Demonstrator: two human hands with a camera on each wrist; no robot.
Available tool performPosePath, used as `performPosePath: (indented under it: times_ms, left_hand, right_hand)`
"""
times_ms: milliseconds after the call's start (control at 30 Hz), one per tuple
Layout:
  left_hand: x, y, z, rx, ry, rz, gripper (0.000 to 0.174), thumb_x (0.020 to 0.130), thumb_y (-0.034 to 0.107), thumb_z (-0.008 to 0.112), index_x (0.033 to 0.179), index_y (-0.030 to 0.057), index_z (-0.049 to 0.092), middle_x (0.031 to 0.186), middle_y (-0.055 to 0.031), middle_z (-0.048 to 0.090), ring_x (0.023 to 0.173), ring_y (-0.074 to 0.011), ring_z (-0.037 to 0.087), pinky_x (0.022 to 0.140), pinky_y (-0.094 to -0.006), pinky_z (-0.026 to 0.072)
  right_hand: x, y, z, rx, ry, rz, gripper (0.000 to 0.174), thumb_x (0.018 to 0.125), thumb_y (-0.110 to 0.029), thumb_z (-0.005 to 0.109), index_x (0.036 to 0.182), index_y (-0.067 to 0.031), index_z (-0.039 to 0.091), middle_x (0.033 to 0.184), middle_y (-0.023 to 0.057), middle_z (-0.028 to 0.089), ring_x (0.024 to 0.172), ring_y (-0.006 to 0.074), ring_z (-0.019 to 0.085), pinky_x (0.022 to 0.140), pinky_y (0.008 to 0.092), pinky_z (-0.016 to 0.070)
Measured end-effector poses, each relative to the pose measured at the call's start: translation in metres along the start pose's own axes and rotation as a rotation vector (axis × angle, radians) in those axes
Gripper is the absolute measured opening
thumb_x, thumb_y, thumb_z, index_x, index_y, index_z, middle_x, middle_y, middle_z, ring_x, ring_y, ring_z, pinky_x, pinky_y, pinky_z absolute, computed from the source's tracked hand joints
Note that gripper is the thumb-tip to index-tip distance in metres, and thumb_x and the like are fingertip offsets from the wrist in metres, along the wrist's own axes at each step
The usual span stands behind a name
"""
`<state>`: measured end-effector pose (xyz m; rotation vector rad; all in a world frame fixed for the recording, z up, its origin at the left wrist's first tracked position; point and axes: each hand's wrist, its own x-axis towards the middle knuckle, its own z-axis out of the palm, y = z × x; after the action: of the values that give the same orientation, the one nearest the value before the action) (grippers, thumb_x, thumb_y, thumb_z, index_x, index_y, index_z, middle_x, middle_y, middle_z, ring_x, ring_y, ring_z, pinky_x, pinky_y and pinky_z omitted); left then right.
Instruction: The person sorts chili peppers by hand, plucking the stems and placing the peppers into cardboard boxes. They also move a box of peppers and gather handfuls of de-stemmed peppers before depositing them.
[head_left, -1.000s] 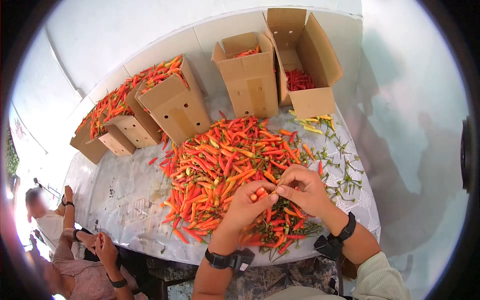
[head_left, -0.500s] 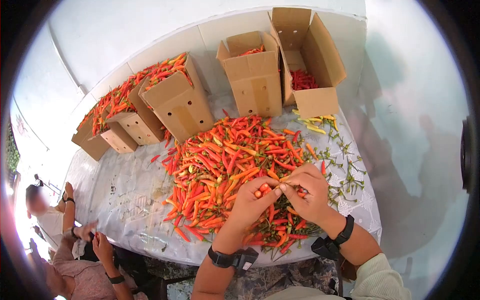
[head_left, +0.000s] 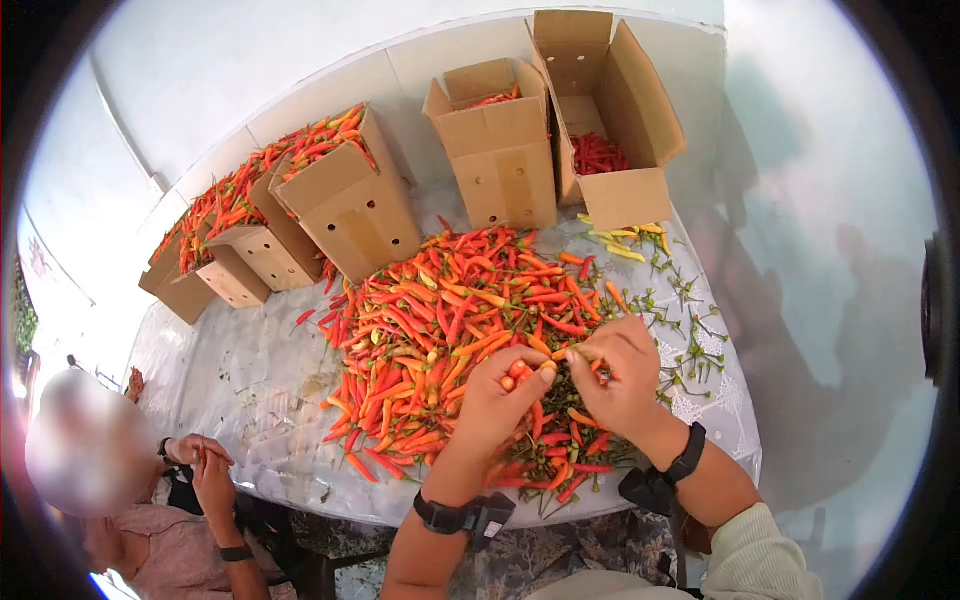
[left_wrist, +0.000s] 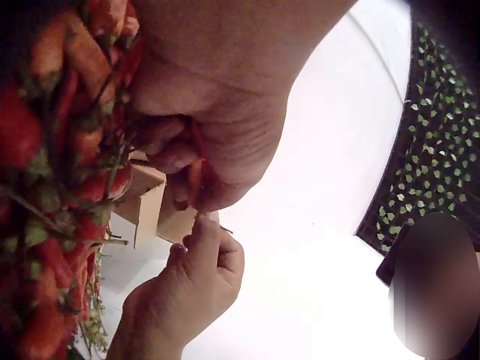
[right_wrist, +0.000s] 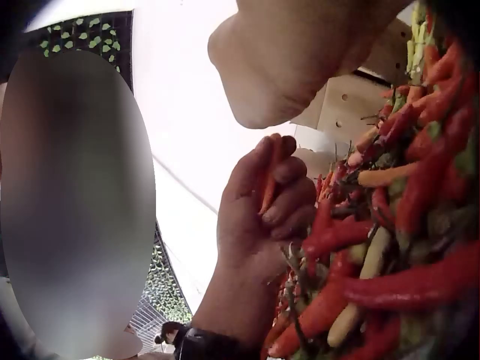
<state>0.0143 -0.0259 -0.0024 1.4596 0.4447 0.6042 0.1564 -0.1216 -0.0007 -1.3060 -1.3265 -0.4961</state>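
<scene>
the left hand (head_left: pixel 490 408) cups several red chillies (head_left: pixel 517 372), presumably to save setting each down; the right hand (head_left: pixel 624 382) pinches what looks like a stem (left_wrist: pixel 228 230), over the chilli heap (head_left: pixel 430 330) on the surface (head_left: pixel 265 440).

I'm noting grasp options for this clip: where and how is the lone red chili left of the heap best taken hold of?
Probably by pinching the lone red chili across its middle, thumb and finger on its long sides, coming from above and the near side: it is slim, lies flat apart from the heap, and has bare tabletop on that side.
</scene>
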Motion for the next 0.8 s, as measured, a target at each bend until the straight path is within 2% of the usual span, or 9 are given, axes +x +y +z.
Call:
performPosePath:
  times_ms: [100,133,233,300,333,433,533,633,800]
  left_hand:
    - [0.002,-0.001,-0.005,-0.106,0.131,-0.065,0.011,0.093,0.013,0.057,0.099,0.0037,0.057,0.074,-0.0021,0.059,0.047,-0.006,0.047,0.039,-0.0197,0.0319]
    - [0.003,-0.002,-0.007,-0.168,0.142,-0.02,0.012,0.094,0.014,0.056,0.1,0.0043,0.055,0.073,-0.0025,0.058,0.048,-0.0072,0.048,0.039,-0.0198,0.0326]
    - [0.005,-0.002,-0.011,-0.318,0.193,0.077,0.013,0.095,0.017,0.053,0.102,0.0061,0.051,0.07,-0.0034,0.056,0.051,-0.0106,0.052,0.039,-0.0204,0.0347]
    - [0.009,-0.002,-0.012,-0.359,0.242,0.106,0.013,0.096,0.019,0.052,0.102,0.0073,0.049,0.07,-0.0033,0.055,0.054,-0.0123,0.055,0.04,-0.0209,0.0363]
    - [0.009,-0.003,-0.014,-0.405,0.237,0.095,0.01,0.094,0.015,0.055,0.1,0.0086,0.049,0.07,-0.0024,0.054,0.059,-0.0137,0.058,0.041,-0.0215,0.0385]
    - [0.008,0.001,-0.011,-0.398,0.3,0.062,0.014,0.091,0.009,0.059,0.101,0.009,0.048,0.068,-0.001,0.053,0.054,-0.0119,0.055,0.04,-0.0216,0.0368]
    - [0.009,-0.001,-0.014,-0.494,0.287,0.069,0.017,0.088,0.004,0.061,0.098,0.0083,0.049,0.065,0.0004,0.049,0.048,-0.0094,0.048,0.04,-0.0217,0.0344]
    - [0.009,-0.002,-0.016,-0.43,0.289,0.064,0.015,0.087,0.002,0.061,0.096,0.0069,0.049,0.063,0.0015,0.047,0.044,-0.0074,0.043,0.04,-0.0217,0.0321]
    - [0.005,0.001,-0.013,-0.382,0.236,0.052,0.012,0.087,0.003,0.062,0.091,0.0058,0.051,0.062,0.0017,0.046,0.044,-0.0068,0.043,0.039,-0.0211,0.0312]
  right_hand:
    - [0.001,0.015,-0.001,0.006,-0.003,0.16,0.012,0.074,-0.003,0.071,0.081,-0.0045,0.062,0.076,0.0096,0.057,0.066,0.0258,0.055,0.057,0.0339,0.0441]
    - [0.001,0.014,-0.003,0.083,-0.013,0.362,0.013,0.076,-0.003,0.07,0.086,-0.0059,0.063,0.081,0.0093,0.056,0.068,0.027,0.055,0.068,0.036,0.048]
    - [0.002,0.027,-0.002,0.093,-0.034,0.546,0.016,0.075,-0.003,0.07,0.089,-0.0074,0.063,0.087,0.0093,0.058,0.075,0.0285,0.056,0.078,0.0386,0.048]
    - [0.002,0.028,-0.002,-0.049,-0.101,0.422,0.019,0.074,-0.002,0.07,0.091,-0.0081,0.064,0.089,0.0092,0.059,0.081,0.0293,0.057,0.082,0.0399,0.0468]
    - [0.001,0.028,-0.002,-0.119,-0.133,0.361,0.021,0.073,-0.002,0.07,0.092,-0.0085,0.064,0.091,0.0091,0.06,0.084,0.0297,0.057,0.083,0.0405,0.0463]
    - [-0.005,0.037,-0.001,-0.099,-0.313,0.173,0.02,0.073,-0.005,0.071,0.091,-0.0092,0.065,0.094,0.0093,0.061,0.091,0.0304,0.056,0.081,0.0402,0.0459]
    - [-0.004,0.028,-0.001,-0.062,-0.45,0.195,0.017,0.073,-0.012,0.073,0.088,-0.0094,0.065,0.093,0.0089,0.061,0.09,0.0307,0.056,0.082,0.0409,0.045]
    - [-0.007,0.031,-0.002,-0.076,-0.571,0.215,0.018,0.074,-0.018,0.074,0.087,-0.0083,0.066,0.093,0.0092,0.061,0.091,0.031,0.056,0.08,0.0405,0.0449]
    - [-0.009,0.027,0.003,-0.079,-0.483,0.203,0.022,0.074,-0.021,0.074,0.089,-0.0061,0.067,0.095,0.0102,0.061,0.092,0.0313,0.055,0.081,0.0413,0.0442]
